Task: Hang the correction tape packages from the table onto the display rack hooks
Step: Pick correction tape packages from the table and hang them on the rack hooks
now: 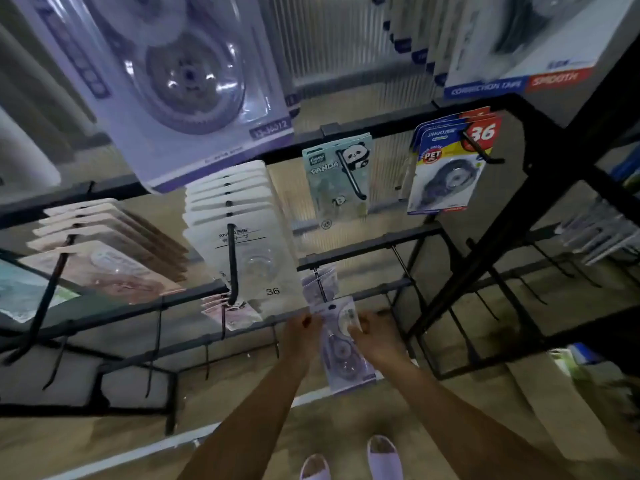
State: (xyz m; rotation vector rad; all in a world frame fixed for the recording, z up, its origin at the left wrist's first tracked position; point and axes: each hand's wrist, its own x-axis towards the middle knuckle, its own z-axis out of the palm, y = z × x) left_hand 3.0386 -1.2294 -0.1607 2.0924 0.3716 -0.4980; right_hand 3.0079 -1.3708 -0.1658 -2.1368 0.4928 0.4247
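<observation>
left hand (pixel 302 326): pinches package's left top edge
right hand (pixel 367 332): grips its right edge
correction tape package (pixel 341 344): held just below low hook (pixel 320 289), purple packs (pixel 320 284) on it
rack (pixel 485 258): bare hooks to the right

Both hands raised to a black rack (pixel 363 252): left hand (pixel 302 328) and right hand (pixel 372 332) pinching a lilac package (pixel 341 344) just below a hook (pixel 320 287) already holding similar packs.
</observation>
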